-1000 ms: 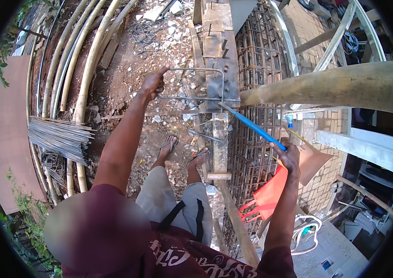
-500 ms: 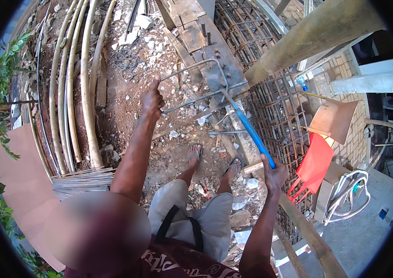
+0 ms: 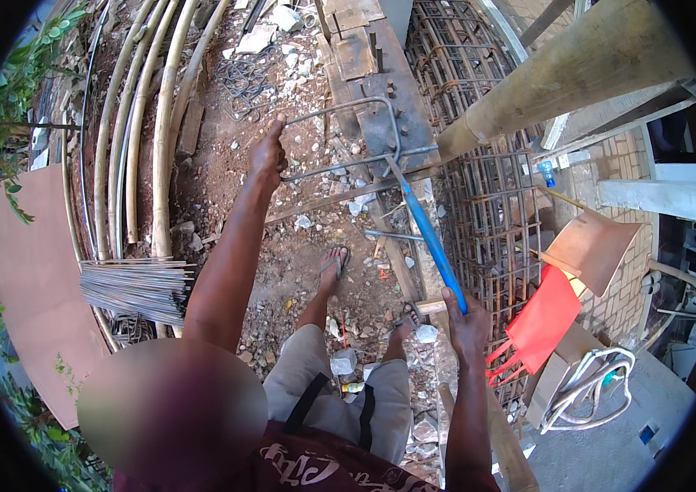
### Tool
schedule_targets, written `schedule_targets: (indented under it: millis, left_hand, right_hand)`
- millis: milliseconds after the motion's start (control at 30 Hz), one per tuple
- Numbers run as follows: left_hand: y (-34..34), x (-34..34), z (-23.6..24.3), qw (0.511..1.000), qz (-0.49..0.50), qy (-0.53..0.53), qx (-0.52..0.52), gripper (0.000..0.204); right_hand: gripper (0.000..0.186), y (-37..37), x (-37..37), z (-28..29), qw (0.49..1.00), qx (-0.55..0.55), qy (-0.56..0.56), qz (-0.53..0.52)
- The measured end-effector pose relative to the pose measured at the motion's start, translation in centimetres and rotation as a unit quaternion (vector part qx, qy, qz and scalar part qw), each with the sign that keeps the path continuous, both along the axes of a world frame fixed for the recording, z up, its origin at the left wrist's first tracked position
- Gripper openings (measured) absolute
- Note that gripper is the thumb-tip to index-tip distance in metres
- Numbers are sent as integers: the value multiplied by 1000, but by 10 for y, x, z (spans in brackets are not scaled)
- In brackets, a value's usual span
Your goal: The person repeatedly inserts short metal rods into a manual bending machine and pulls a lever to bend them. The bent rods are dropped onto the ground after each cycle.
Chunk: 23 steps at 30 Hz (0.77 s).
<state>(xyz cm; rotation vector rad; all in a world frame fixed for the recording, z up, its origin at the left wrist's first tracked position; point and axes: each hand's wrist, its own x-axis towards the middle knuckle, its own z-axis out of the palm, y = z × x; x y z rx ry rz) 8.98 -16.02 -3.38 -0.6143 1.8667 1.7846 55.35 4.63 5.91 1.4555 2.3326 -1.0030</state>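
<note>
Fingers of the left hand (image 3: 267, 154) clamp the bent steel rod (image 3: 348, 139) at upper centre, steadying it, while the right hand (image 3: 464, 316) grips the blue lever bar (image 3: 432, 246) for leverage.

Blue bending lever (image 3: 432, 242) slants upright; bent steel rod (image 3: 348, 135) lies level.

- Bright daylight falls on the rubble ground (image 3: 225, 164), with soft, short shadows.
- Right of the rebar cage (image 3: 487, 205), pale surfaces glare.
- Fisheye bending and black vignette surround it; one blurred patch lies lower left.
</note>
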Motion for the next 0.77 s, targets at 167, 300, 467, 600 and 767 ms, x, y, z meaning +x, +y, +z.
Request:
schedule_targets:
  millis: [167,300,467,600,767]
  left_hand:
    - [2,1,8,1000,-5,-6,14,49]
    - [4,2,10,1000,-9,7,24,48]
    - [4,4,6,998,-35,18,53,40]
    - [5,5,5,997,-43,29,63,41]
    - [9,7,9,997,-30,7,74,38]
  right_hand:
    - [46,49,-3,26,930,-355,27,97]
    - [44,38,-7,8,895,-444,38,35]
    - [36,3,1,-10,893,-442,79,4]
    - [43,-57,-7,-22,868,-469,153,-62]
    - [39,-160,-40,-50,820,-482,262,-159]
